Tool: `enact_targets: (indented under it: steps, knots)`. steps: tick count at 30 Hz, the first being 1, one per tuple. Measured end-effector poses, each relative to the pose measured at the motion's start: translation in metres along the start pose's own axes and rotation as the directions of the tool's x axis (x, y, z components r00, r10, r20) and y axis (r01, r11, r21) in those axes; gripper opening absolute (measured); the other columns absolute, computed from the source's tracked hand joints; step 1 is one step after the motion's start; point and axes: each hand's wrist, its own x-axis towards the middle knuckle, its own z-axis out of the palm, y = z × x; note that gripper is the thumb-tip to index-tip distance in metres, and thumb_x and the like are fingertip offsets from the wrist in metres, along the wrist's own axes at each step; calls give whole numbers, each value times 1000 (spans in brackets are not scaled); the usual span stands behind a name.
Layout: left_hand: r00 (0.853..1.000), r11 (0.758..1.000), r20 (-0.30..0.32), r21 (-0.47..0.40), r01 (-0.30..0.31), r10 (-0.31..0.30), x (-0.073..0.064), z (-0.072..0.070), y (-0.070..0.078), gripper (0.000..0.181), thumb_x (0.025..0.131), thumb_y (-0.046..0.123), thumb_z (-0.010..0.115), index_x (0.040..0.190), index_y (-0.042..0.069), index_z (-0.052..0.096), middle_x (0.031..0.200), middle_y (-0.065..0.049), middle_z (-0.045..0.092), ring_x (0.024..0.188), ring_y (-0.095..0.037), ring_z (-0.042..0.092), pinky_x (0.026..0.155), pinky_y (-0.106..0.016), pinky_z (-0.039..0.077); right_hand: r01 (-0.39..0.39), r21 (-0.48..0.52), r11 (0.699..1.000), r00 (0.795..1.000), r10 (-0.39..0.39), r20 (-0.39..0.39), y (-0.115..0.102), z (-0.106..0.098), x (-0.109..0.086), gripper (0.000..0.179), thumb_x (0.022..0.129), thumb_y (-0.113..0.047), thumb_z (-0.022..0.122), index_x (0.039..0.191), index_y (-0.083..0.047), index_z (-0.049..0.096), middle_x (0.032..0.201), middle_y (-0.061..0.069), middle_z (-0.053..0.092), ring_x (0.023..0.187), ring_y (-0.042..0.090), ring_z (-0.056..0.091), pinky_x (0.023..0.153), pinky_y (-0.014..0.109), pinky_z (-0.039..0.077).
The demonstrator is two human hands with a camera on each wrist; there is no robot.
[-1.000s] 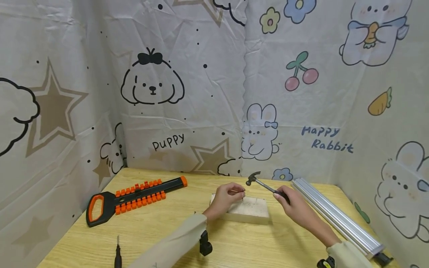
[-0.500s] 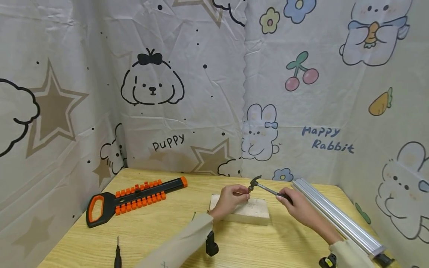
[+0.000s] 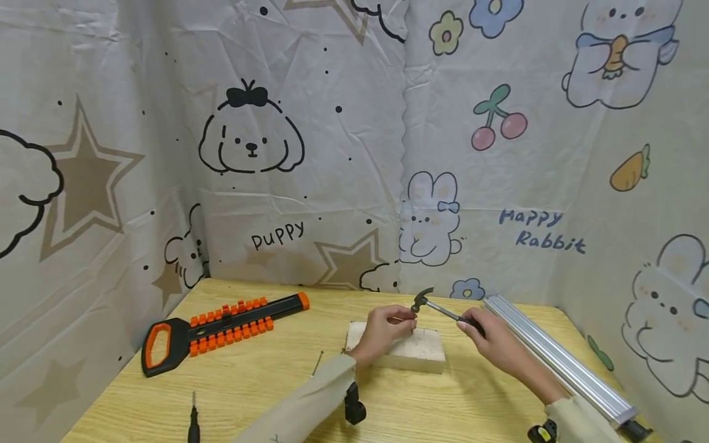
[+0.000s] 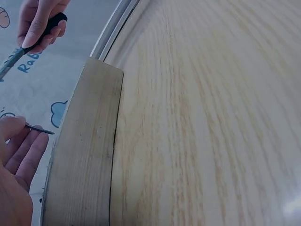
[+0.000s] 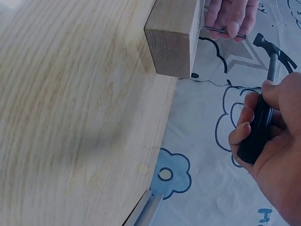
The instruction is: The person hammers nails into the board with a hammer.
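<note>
Between thumb and fingertips, my left hand (image 3: 382, 335) pinches a thin dark nail (image 4: 40, 129). In the head view the nail stands about upright over the top of a pale wooden block (image 3: 418, 351); whether its tip touches the wood cannot be told there. My right hand (image 3: 493, 341) grips a small claw hammer (image 5: 261, 127) by its black handle. The hammer's head (image 3: 419, 303) is just above the left fingertips, close to the nail's top. A slight gap between head and nail shows in the right wrist view (image 5: 225, 32).
A black and orange rack with a loop handle (image 3: 221, 329) lies at the table's left. A screwdriver (image 3: 194, 424) is at the front left. Another nail (image 3: 317, 363) lies left of the block. A silver metal bar (image 3: 559, 357) runs along the right edge. Printed cloth (image 3: 354, 154) hangs behind.
My left hand has shifted right along the block with the nail. The hammer has moved a little right and down since one second ago, and barely in the last half second.
</note>
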Motion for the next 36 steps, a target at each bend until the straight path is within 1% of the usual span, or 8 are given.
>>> enact_targets:
  steps: [4,8,14,20,24,28,32,36]
  knots:
    - [999,1000,32,21,10,-11,4,2,-12,14,97,3,74,108,-5,76,108,-16,78,93,-25,76,76,-14,56,-9,12,1000,1000,9,12,2,1,1,9,106,-12,63,98,-8,65,76,-4,51,66,6,44,58,25,40]
    - [999,999,37,39,14,-15,4,4,-11,14,97,3,74,107,-6,76,107,-16,78,90,-18,76,75,-14,56,-15,9,1000,999,15,29,2,0,1,12,106,-14,63,98,-6,65,76,-4,51,67,6,43,58,25,39]
    - [1000,999,29,48,-1,-1,3,5,-11,9,97,3,74,104,-2,76,107,-16,78,92,-22,76,77,-15,56,-30,26,999,1000,30,0,-2,-3,1,11,107,-16,61,100,-8,64,78,-1,52,68,7,45,59,26,40]
    - [1000,1000,20,9,-8,8,3,5,-10,8,97,4,75,104,1,77,104,-14,78,94,-31,76,77,-15,57,-38,-5,999,999,38,31,-5,-5,1,13,107,-18,62,101,-7,65,79,-2,53,69,8,45,59,26,40]
    - [999,1000,31,0,-29,29,4,5,-13,10,96,2,74,104,-2,76,103,-16,78,93,-35,76,76,-18,58,-55,3,998,998,55,44,-4,-7,2,13,107,-17,62,103,-5,65,80,-2,54,70,8,46,60,26,40]
    - [998,999,39,31,-41,40,3,6,-15,11,97,1,74,105,-5,75,102,-17,78,91,-32,76,76,-19,59,-7,-10,1000,998,7,59,-4,-12,2,8,106,-11,63,101,-6,66,79,-4,54,69,5,45,59,26,41]
    - [999,999,47,45,-30,28,3,6,-15,9,98,4,73,105,1,77,103,-14,79,91,-26,76,77,-17,57,89,-53,995,995,-91,-35,-6,-18,2,9,105,-8,62,107,-6,71,88,-5,62,76,5,50,63,28,45]
    - [998,999,50,44,-28,25,4,6,-17,8,98,4,73,105,3,77,104,-16,78,90,-21,76,77,-16,57,159,-91,983,973,-172,-151,-7,-18,3,10,103,-2,64,107,-8,72,88,-5,61,78,5,51,64,28,45]
